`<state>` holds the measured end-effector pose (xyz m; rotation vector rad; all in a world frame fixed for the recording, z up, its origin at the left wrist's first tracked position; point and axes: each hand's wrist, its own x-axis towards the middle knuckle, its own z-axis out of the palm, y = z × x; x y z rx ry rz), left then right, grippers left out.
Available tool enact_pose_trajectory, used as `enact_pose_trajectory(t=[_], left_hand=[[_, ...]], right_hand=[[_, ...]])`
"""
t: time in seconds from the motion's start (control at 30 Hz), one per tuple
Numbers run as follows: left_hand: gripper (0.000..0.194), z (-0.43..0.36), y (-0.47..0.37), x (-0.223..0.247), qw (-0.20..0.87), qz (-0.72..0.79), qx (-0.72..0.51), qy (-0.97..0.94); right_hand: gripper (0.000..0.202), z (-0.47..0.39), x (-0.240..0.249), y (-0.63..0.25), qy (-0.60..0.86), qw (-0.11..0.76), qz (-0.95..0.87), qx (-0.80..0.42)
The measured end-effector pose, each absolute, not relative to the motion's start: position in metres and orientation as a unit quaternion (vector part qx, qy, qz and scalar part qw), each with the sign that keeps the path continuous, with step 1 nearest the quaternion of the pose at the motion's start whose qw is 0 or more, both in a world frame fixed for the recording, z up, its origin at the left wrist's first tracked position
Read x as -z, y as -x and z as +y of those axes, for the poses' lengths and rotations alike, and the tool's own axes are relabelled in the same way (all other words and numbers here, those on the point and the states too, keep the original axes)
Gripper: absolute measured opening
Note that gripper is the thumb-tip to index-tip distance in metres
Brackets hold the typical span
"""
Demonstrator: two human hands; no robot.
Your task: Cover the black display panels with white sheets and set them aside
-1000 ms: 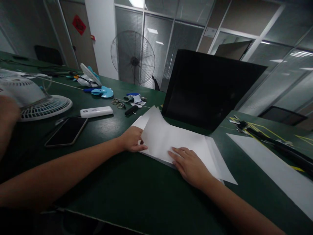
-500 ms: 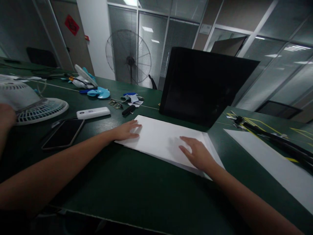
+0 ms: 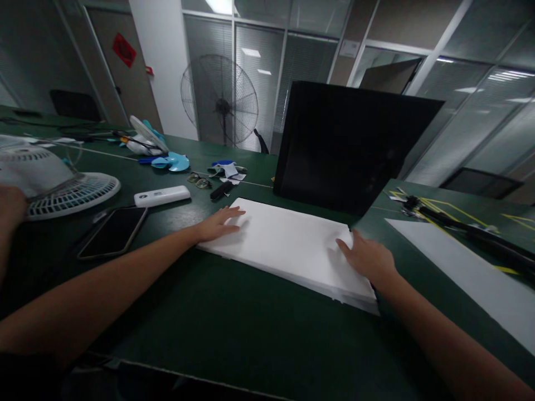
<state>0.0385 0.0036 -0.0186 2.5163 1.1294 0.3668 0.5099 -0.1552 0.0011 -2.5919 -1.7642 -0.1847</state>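
A long white sheet or flat white box [image 3: 288, 239] lies on the green table [image 3: 234, 328], in front of a black screen-like panel [image 3: 346, 145]. My left hand [image 3: 217, 224] rests on its left end, fingers apart. At the right end is my right hand [image 3: 368, 256], with the thumb over the white surface and the other fingers at the right edge, partly hidden. The thumb and fingers of my right hand are spread. Loose edges show along the near right side of the white piece.
On the left are a phone [image 3: 113, 233], a white device [image 3: 162, 196], a white fan [image 3: 75, 195] and another person's hand [image 3: 10, 209]. Glasses [image 3: 199, 180] lie farther back. A white sheet [image 3: 463, 273] and black poles [image 3: 468, 225] lie right.
My right hand has moved right, from above the white surface to its right edge. The flap at that end now lies folded in. My left hand has stayed at the left end.
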Motion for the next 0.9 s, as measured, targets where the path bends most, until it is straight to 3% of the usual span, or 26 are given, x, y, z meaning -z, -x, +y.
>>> enact_pose_trajectory(t=[0.2, 0.5, 0.63, 0.77, 0.9], left_hand=[[0.076, 0.008, -0.040, 0.020, 0.215, 0.403, -0.158, -0.876], [0.056, 0.005, -0.044, 0.013, 0.192, 0.377, -0.176, -0.889], [0.064, 0.006, -0.046, 0.017, 0.180, 0.393, -0.187, -0.882], [0.075, 0.007, -0.047, 0.020, 0.183, 0.401, -0.196, -0.876], [0.074, 0.011, -0.048, 0.020, 0.198, 0.414, -0.205, -0.864]], right_hand=[[0.087, -0.154, 0.011, -0.502, 0.796, 0.017, -0.602, 0.063], [0.068, -0.145, 0.021, -0.514, 0.751, 0.055, -0.653, 0.083], [0.059, -0.159, 0.002, -0.490, 0.660, 0.078, -0.742, 0.087], [0.065, -0.180, -0.007, -0.455, 0.480, 0.075, -0.873, -0.030], [0.064, -0.190, -0.004, -0.436, 0.453, 0.070, -0.887, -0.063]])
